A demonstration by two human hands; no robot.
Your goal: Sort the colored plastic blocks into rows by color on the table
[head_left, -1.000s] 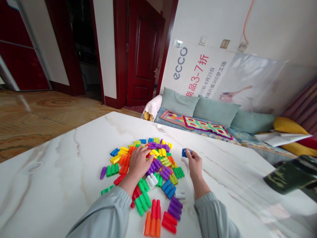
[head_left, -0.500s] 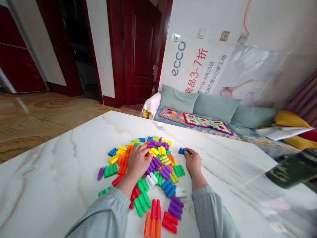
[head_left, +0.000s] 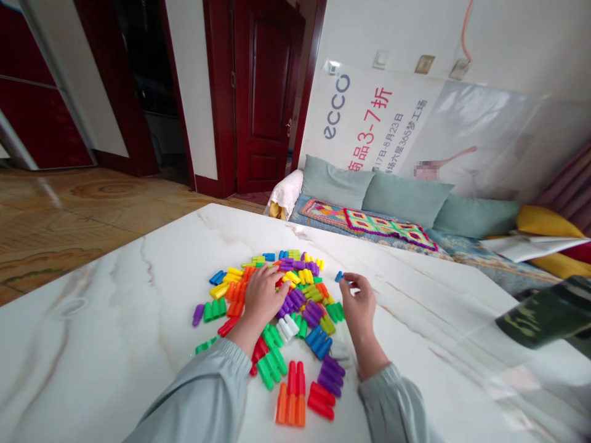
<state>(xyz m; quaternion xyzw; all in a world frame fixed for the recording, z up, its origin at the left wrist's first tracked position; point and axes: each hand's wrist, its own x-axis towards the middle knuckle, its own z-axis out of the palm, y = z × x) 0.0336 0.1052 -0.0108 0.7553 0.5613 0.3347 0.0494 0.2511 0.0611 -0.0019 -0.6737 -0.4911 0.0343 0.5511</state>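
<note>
Colourful plastic peg-shaped building pieces lie in a loose pile on the white marbled table (head_left: 152,332). My left hand (head_left: 265,292) rests on the pile's left side, fingers spread, beside orange pieces (head_left: 237,294) and yellow pieces (head_left: 292,279). To the right of the pile, my right hand (head_left: 360,304) hovers with thumb and forefinger slightly apart and nothing visible between them. Just beyond its fingertips lies a small blue piece (head_left: 339,276), partly hidden by the hand. Nearest me, red pegs (head_left: 296,376) stand end to end with an orange piece (head_left: 290,409).
A dark green camouflage bottle (head_left: 540,314) is at the table's right side. Behind the table runs a sofa with grey-green cushions (head_left: 406,197) and a crocheted cover (head_left: 388,226). A purple piece (head_left: 197,315) lies at the pile's left edge.
My right hand has let go of the blue piece and drawn slightly back toward the pile. My left hand stays on the pile. The view has shifted a little.
</note>
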